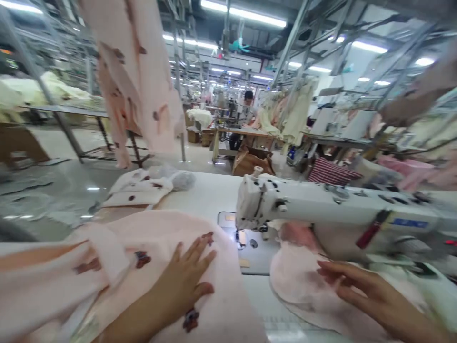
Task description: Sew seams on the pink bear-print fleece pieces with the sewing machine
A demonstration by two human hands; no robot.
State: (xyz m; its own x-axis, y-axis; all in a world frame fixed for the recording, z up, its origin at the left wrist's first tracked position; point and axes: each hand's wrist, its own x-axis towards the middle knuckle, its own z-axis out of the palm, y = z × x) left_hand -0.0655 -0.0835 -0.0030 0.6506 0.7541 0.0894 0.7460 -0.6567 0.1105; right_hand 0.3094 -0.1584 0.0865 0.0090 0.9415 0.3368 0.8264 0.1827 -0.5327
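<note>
A pale pink fabric piece with small dark bear-like prints (160, 233) spreads over the left of the sewing table. My left hand (185, 276) lies flat on it, fingers spread. To the right, my right hand (364, 290) is at a second pale pink piece (296, 276) with a rounded edge. Its thumb and fingers come together at the cloth, and a little fabric seems pinched there, though blur softens this. Between the two pieces stands a white sewing machine (300, 200), its lit needle area (241, 237) just beyond the left piece's edge.
Folded printed cloth (139, 188) sits at the table's far left corner. Printed pink fabric (139, 76) hangs above the left side. A dark red-handled tool (371, 231) rests against the machine arm. Behind are a cardboard box (252, 162), a checked cushion (332, 170) and a person (247, 107) at another table.
</note>
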